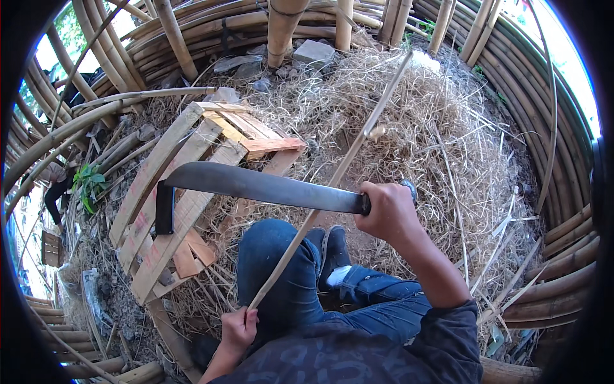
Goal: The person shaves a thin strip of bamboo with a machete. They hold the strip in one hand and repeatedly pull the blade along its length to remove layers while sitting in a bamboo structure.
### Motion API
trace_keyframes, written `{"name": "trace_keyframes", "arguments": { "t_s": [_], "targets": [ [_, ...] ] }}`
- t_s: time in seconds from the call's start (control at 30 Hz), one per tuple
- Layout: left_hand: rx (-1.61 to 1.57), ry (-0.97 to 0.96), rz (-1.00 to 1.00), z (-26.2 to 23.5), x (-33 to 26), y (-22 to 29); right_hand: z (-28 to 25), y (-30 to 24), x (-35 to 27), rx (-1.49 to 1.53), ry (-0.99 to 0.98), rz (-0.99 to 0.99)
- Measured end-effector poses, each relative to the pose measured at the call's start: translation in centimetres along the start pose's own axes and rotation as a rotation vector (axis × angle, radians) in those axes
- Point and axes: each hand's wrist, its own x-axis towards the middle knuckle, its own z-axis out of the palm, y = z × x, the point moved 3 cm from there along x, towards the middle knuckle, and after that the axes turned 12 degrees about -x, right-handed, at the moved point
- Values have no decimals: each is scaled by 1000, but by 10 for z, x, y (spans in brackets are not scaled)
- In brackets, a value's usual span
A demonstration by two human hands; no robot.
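Note:
My right hand (391,208) is closed round the handle of a large machete (268,187). Its broad grey blade points left and crosses over a long, thin bamboo strip (348,157). Whether blade and strip touch, I cannot tell. Low in the picture, my left hand (239,329) grips the strip's near end. From there the strip slants up and away to the right, passing over my bent knee. A black upright piece (165,208) shows by the blade's far end, in front of a wooden crate; I cannot tell if it is joined to the blade.
The slatted wooden crate (185,153) lies tilted left of my knee. A heap of curly shavings (422,121) covers the ground ahead and right. Bamboo poles (281,32) stand beyond, with stacked bamboo (556,288) at the right. A person (54,185) is at the far left.

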Motion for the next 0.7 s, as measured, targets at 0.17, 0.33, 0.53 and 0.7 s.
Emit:
{"name": "trace_keyframes", "arguments": {
  "t_s": [0.17,0.33,0.53,0.7],
  "targets": [
    [-26,-56,-6,1,-11,-9,-12,55,20,7,15,260],
    [-1,-44,41,4,-5,-7,-13,54,28,-60,54,283],
    [-36,-23,1,7,-7,-20,-6,-3,-13,-25,145,-23],
    [7,44,40,14,-12,-37,-2,-42,-28,-71,26,-203]
  ]
}}
